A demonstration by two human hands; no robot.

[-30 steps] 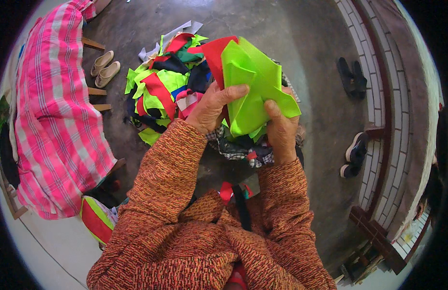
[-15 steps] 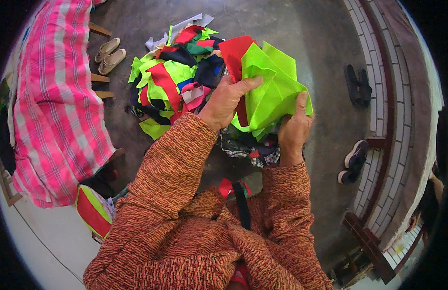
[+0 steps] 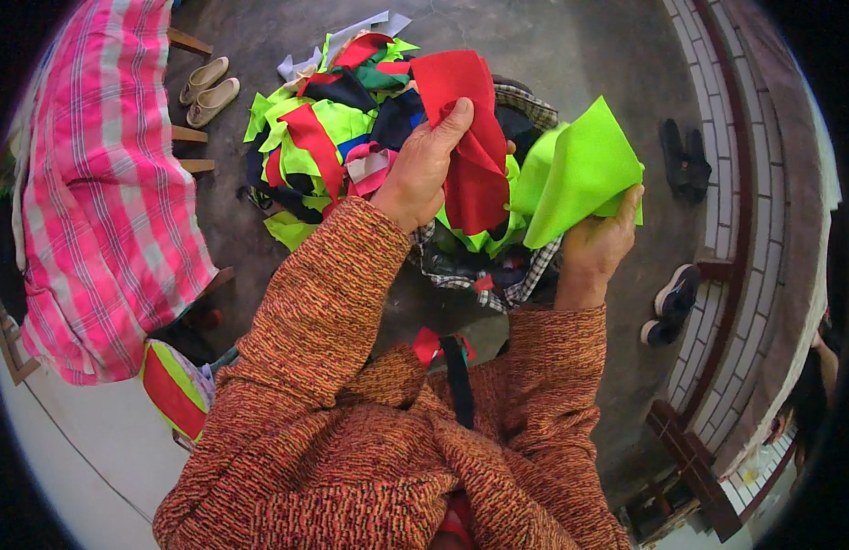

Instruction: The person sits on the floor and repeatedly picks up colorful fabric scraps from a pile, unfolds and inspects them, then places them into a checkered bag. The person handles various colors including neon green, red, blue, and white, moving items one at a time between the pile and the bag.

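Left hand (image 3: 420, 174): closed in a pinch on a red cloth piece (image 3: 479, 179), thumb laid across the front, most of the fingers hidden behind the fabric. The red piece stands upright above the scraps, its upper edge tilted.

Right hand (image 3: 600, 246): partly curled, gripping the lower right edge of a bright yellow-green cloth piece (image 3: 576, 174), thumb at the margin, fingers largely out of sight underneath. The piece is folded, one corner pointing up, and lies to the right of the red one, the two held apart at the top.

Scrap heap (image 3: 314, 137): on the grey floor (image 3: 594, 55), beyond and below the hands; loose offcuts in yellow-green, red, navy, blue, pink, teal and pale grey, overlapping without order. Black-and-white checked cloth (image 3: 539, 268) shows along its near side and again at the far right.

Sleeves (image 3: 319, 298): orange, red and black flecked knit, both forearms.

Dark strip (image 3: 459, 380): against the front of the garment, a small red scrap (image 3: 427, 346) beside it.

Left side: pink, white and grey plaid cover (image 3: 113, 202), draped; pair of cream shoes (image 3: 212, 101) near wooden legs (image 3: 188, 134); red and yellow-green panelled object (image 3: 174, 390), kind unclear.

Right side: black sandals (image 3: 685, 163); dark shoes with white soles (image 3: 674, 298); both pairs beside a white brick surface (image 3: 716, 206).
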